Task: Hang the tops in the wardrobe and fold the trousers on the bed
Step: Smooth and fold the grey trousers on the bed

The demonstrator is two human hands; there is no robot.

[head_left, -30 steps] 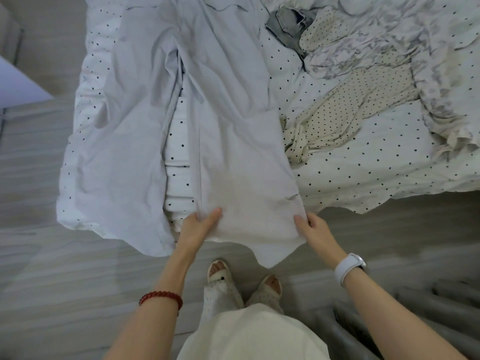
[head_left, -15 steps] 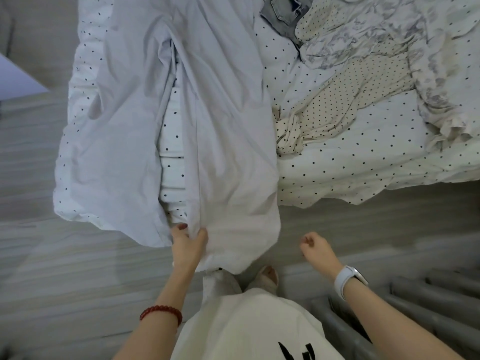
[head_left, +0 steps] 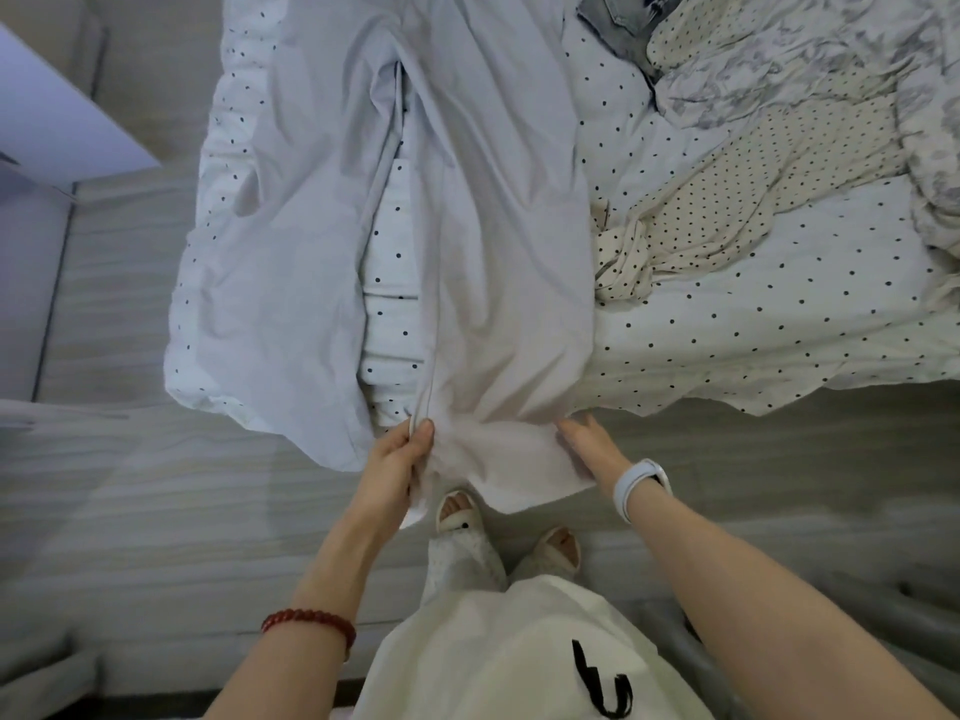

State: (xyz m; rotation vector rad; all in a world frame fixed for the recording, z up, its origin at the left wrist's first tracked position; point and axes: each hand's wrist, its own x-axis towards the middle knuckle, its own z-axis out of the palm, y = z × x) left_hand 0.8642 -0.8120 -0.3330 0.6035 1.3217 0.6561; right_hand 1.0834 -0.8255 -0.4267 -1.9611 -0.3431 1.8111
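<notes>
Trousers (head_left: 498,262) lie spread lengthwise on the bed (head_left: 779,324), hems hanging off its near edge. Your left hand (head_left: 400,459) pinches the right leg's hem; your right hand (head_left: 589,444), off it half a second ago, is back, fingers straight against the cloth. Fold not yet begun.

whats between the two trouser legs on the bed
In the head view, a strip of the dotted sheet shows bare between the left leg and the right leg of the pale trousers; no other garment lies in that gap.
</notes>
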